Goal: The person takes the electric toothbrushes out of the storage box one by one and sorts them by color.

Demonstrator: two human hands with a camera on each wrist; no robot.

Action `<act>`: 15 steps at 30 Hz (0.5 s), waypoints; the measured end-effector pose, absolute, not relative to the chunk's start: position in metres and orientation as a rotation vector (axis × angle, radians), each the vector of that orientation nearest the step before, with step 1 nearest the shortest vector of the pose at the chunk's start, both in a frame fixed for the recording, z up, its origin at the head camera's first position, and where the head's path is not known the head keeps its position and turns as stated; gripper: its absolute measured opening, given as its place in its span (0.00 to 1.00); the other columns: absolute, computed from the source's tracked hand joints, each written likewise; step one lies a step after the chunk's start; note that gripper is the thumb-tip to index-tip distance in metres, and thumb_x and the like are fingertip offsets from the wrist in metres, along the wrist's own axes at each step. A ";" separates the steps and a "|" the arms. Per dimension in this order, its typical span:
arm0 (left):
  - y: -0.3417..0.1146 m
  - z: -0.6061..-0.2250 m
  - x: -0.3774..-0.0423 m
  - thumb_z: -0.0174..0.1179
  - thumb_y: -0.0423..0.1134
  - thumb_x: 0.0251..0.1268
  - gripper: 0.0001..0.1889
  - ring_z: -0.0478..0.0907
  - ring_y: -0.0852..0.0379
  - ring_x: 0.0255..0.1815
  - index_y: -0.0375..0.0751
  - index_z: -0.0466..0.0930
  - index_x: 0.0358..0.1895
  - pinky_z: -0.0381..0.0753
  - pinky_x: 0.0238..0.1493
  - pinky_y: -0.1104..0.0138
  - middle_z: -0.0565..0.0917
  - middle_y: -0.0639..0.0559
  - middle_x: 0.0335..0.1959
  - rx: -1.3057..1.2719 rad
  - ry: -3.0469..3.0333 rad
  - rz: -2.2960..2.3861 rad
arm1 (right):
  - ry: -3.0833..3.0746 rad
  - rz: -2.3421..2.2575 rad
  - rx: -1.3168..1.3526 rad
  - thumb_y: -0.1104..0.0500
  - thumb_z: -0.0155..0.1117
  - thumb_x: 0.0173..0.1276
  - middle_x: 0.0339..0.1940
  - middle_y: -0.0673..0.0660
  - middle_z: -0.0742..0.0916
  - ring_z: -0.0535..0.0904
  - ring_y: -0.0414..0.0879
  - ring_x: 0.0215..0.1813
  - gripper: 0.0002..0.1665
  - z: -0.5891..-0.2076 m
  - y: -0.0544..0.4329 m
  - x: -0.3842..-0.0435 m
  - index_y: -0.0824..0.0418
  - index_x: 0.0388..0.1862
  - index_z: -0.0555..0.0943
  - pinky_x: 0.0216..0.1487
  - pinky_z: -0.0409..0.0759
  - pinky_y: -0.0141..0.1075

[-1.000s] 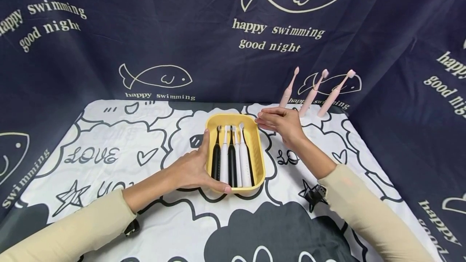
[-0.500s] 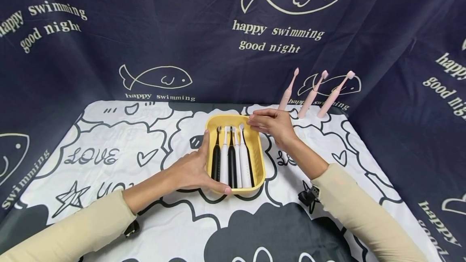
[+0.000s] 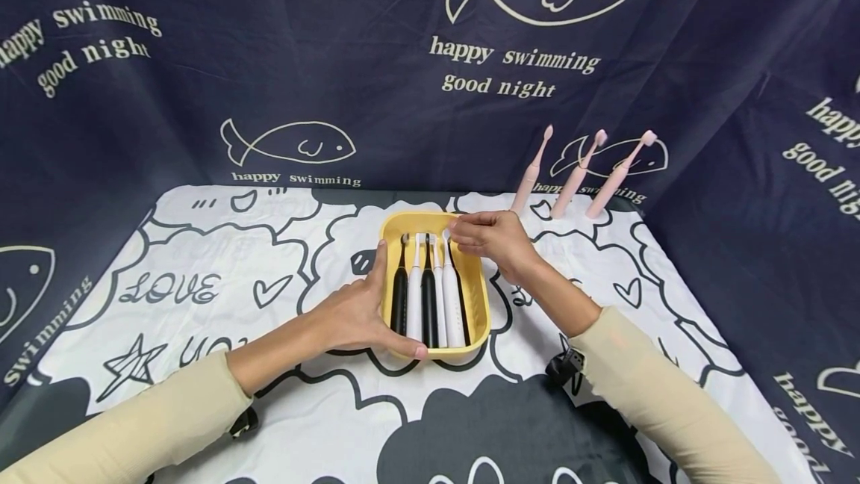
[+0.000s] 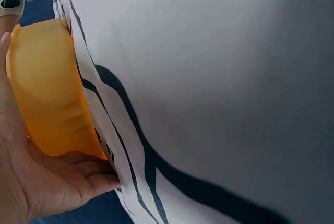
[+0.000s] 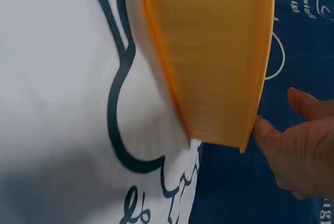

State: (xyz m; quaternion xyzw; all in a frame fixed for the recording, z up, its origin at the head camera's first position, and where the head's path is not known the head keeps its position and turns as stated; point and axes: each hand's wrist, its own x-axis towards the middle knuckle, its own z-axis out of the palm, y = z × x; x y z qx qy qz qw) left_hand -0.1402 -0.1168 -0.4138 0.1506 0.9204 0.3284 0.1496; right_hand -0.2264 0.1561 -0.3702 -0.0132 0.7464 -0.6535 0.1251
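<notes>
Toothbrushes (image 3: 428, 301) lie in a yellow box (image 3: 478, 286) the left hand (image 3: 352, 314) holds, the loose right hand (image 3: 499, 241) over its rim.

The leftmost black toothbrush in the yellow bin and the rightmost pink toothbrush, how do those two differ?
The leftmost black toothbrush has a black handle; the rightmost pink toothbrush has a pink one. The black one lies inside the yellow bin, while the pink one stands upright outside it, on the patterned cloth. Both have a thick handle and slim neck.
</notes>
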 end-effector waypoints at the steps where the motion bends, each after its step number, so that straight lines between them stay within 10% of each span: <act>1: -0.117 -0.413 -0.140 0.86 0.84 0.29 1.00 0.84 0.42 0.71 0.53 0.14 0.92 0.84 0.73 0.45 0.78 0.27 0.79 0.435 2.644 0.948 | 2.190 -1.864 -0.031 0.60 0.73 0.82 0.70 0.72 0.89 0.93 0.58 0.66 0.31 -0.369 0.155 -0.226 0.78 0.74 0.80 0.66 0.91 0.43; 6: -0.116 -0.412 -0.139 0.86 0.83 0.30 0.99 0.84 0.42 0.71 0.52 0.14 0.92 0.83 0.73 0.45 0.78 0.27 0.79 0.434 2.641 0.957 | 2.210 -1.713 -0.001 0.56 0.75 0.80 0.73 0.70 0.87 0.86 0.62 0.73 0.35 -0.363 0.148 -0.220 0.76 0.76 0.79 0.73 0.87 0.49; 15: -0.116 -0.412 -0.139 0.86 0.83 0.30 0.99 0.83 0.42 0.71 0.52 0.15 0.93 0.83 0.74 0.46 0.78 0.27 0.79 0.419 2.636 0.954 | 2.150 -1.611 0.038 0.58 0.78 0.78 0.64 0.64 0.90 0.91 0.48 0.56 0.38 -0.363 0.141 -0.216 0.76 0.77 0.76 0.63 0.92 0.40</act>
